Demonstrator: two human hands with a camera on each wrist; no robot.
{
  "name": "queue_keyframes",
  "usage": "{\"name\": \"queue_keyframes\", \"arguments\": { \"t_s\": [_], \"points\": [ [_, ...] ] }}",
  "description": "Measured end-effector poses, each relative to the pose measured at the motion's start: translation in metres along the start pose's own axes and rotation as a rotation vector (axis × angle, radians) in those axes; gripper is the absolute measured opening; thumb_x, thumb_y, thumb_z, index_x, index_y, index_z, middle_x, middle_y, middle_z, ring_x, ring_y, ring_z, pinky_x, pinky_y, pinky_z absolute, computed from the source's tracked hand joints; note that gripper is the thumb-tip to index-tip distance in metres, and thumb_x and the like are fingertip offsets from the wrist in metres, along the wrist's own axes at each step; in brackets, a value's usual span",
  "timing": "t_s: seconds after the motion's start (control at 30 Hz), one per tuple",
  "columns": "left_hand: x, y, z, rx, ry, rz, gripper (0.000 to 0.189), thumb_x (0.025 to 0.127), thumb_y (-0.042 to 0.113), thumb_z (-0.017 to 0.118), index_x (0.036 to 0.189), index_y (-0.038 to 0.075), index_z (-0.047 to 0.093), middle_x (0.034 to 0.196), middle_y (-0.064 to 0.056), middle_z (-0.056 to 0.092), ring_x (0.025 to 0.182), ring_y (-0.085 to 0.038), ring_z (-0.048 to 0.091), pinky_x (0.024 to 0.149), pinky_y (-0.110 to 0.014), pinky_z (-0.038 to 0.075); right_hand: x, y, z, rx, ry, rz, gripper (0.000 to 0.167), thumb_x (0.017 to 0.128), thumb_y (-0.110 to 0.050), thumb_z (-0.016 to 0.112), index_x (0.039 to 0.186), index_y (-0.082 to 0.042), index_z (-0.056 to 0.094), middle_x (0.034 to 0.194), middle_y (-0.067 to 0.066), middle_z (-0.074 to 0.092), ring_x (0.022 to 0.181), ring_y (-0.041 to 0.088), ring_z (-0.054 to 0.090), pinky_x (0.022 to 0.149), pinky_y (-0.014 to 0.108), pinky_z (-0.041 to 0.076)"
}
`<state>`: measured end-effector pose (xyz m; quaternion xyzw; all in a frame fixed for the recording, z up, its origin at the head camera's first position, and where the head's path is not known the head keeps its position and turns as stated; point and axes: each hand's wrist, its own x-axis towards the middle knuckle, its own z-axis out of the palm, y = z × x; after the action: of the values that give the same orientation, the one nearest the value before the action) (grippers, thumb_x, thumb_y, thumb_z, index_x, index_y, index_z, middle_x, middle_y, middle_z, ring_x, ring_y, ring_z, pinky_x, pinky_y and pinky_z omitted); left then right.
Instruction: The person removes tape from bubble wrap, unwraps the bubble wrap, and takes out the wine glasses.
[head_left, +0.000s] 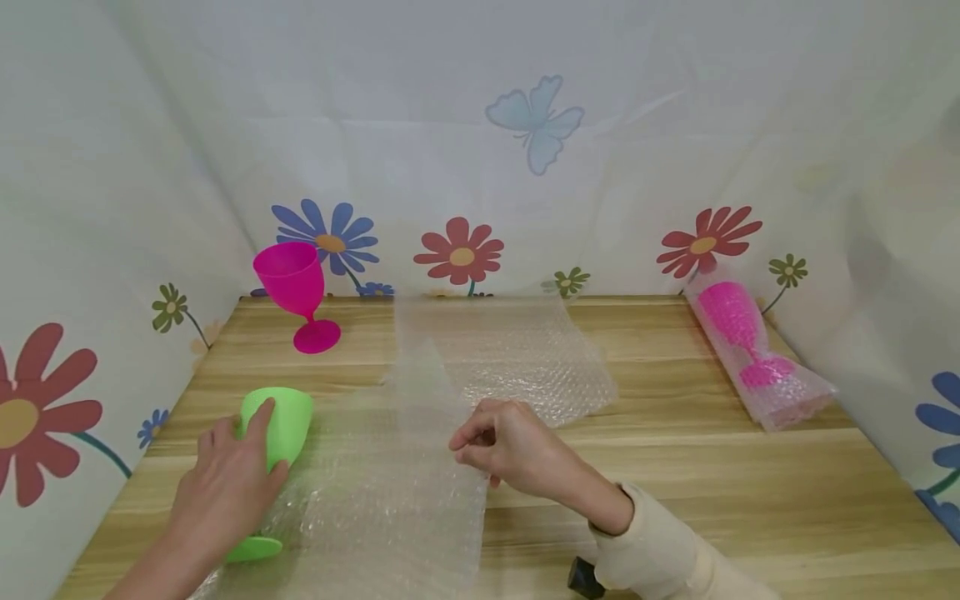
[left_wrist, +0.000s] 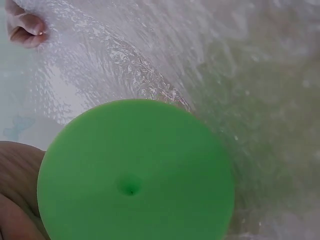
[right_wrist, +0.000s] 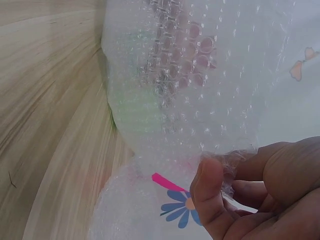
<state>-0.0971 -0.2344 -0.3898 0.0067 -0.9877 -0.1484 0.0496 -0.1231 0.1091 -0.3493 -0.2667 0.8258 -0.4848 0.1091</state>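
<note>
On the left, my left hand (head_left: 228,475) grips a green plastic goblet (head_left: 288,425), with the index finger over its bowl and the thumb along the side. The goblet is tipped, and the underside of its round foot (left_wrist: 135,175) faces the left wrist camera. Beside it a sheet of bubble wrap (head_left: 390,500) spreads over the table's middle. My right hand (head_left: 517,446) pinches a corner of this sheet between thumb and fingers, holding it raised. In the right wrist view, the lifted bubble wrap (right_wrist: 200,110) hangs from the fingertips, with green showing dimly through it.
A bright pink goblet (head_left: 292,283) stands upright at the back left. Another piece of bubble wrap (head_left: 525,358) lies at the back middle. Far right, a pink goblet wrapped in bubble wrap (head_left: 738,333) lies by the flowered curtain. A small black object (head_left: 585,577) is near the right sleeve.
</note>
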Motion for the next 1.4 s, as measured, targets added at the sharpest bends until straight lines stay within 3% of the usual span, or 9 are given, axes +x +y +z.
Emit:
{"name": "queue_keyframes", "arguments": {
  "t_s": [0.1,0.23,0.33,0.5,0.7,0.93,1.17,1.4],
  "points": [
    [0.002,-0.002,-0.002,0.029,-0.036,-0.015,0.082,0.093,0.019,0.070,0.156,-0.005,0.024,0.133,-0.052,0.031,0.119,-0.065,0.035,0.067,-0.074,0.050,0.000,0.000,0.000,-0.019,0.000,0.002,0.005,0.090,0.002,0.076,0.092,-0.002,0.079,0.081,-0.002,0.061,0.052,0.019,0.060,0.048,0.027,0.055],
    [0.002,-0.006,-0.002,0.048,-0.028,-0.025,0.086,0.094,0.031,0.072,0.154,-0.009,0.023,0.131,-0.052,0.036,0.117,-0.066,0.040,0.069,-0.075,0.049,0.000,0.001,0.000,-0.032,0.001,0.006,0.006,0.091,0.003,0.076,0.093,-0.002,0.079,0.081,-0.002,0.061,0.052,0.022,0.062,0.048,0.027,0.054],
    [0.003,-0.009,-0.001,0.048,0.004,-0.026,0.088,0.093,0.040,0.075,0.148,-0.011,0.029,0.122,-0.049,0.044,0.108,-0.062,0.049,0.065,-0.072,0.050,0.000,0.002,0.000,-0.032,0.002,0.010,0.006,0.091,0.003,0.076,0.093,-0.002,0.079,0.081,-0.002,0.061,0.052,0.023,0.062,0.048,0.027,0.054],
    [0.008,-0.014,-0.005,0.020,0.021,-0.026,0.080,0.093,0.039,0.076,0.139,-0.012,0.034,0.107,-0.043,0.054,0.085,-0.052,0.060,0.055,-0.060,0.051,-0.001,0.003,0.000,-0.039,0.008,0.007,0.005,0.090,0.003,0.076,0.092,-0.002,0.079,0.081,-0.002,0.062,0.052,0.018,0.061,0.047,0.027,0.054],
    [0.016,-0.020,-0.010,-0.014,-0.065,-0.093,0.092,0.095,0.039,0.072,0.146,-0.017,0.019,0.114,-0.049,0.046,0.086,-0.054,0.059,0.060,-0.060,0.051,-0.002,0.002,0.000,-0.047,0.007,0.005,0.006,0.091,0.003,0.076,0.092,-0.002,0.079,0.082,-0.003,0.062,0.052,0.016,0.060,0.048,0.027,0.055],
    [0.021,-0.027,-0.011,-0.010,-0.174,-0.167,0.106,0.097,0.049,0.063,0.153,-0.018,0.004,0.127,-0.051,0.036,0.091,-0.054,0.058,0.062,-0.058,0.049,-0.004,0.001,0.000,-0.043,-0.009,-0.002,0.007,0.090,0.004,0.076,0.092,-0.002,0.079,0.082,-0.002,0.062,0.054,0.019,0.061,0.048,0.029,0.055],
    [0.022,-0.029,-0.011,-0.009,-0.142,-0.196,0.112,0.091,0.072,0.061,0.140,-0.021,0.020,0.102,-0.039,0.051,0.072,-0.039,0.054,0.053,-0.043,0.044,-0.002,0.003,0.001,-0.056,-0.009,0.003,0.007,0.090,0.003,0.076,0.091,-0.004,0.079,0.081,-0.003,0.062,0.052,0.019,0.060,0.047,0.029,0.055],
    [0.023,-0.029,-0.008,-0.058,-0.108,-0.243,0.119,0.089,0.062,0.070,0.149,-0.020,0.009,0.119,-0.047,0.042,0.089,-0.052,0.054,0.062,-0.054,0.049,-0.001,0.005,0.001,-0.060,-0.007,-0.008,0.007,0.090,0.003,0.076,0.090,-0.004,0.080,0.081,-0.004,0.063,0.051,0.017,0.060,0.047,0.027,0.054]
  ]
}}
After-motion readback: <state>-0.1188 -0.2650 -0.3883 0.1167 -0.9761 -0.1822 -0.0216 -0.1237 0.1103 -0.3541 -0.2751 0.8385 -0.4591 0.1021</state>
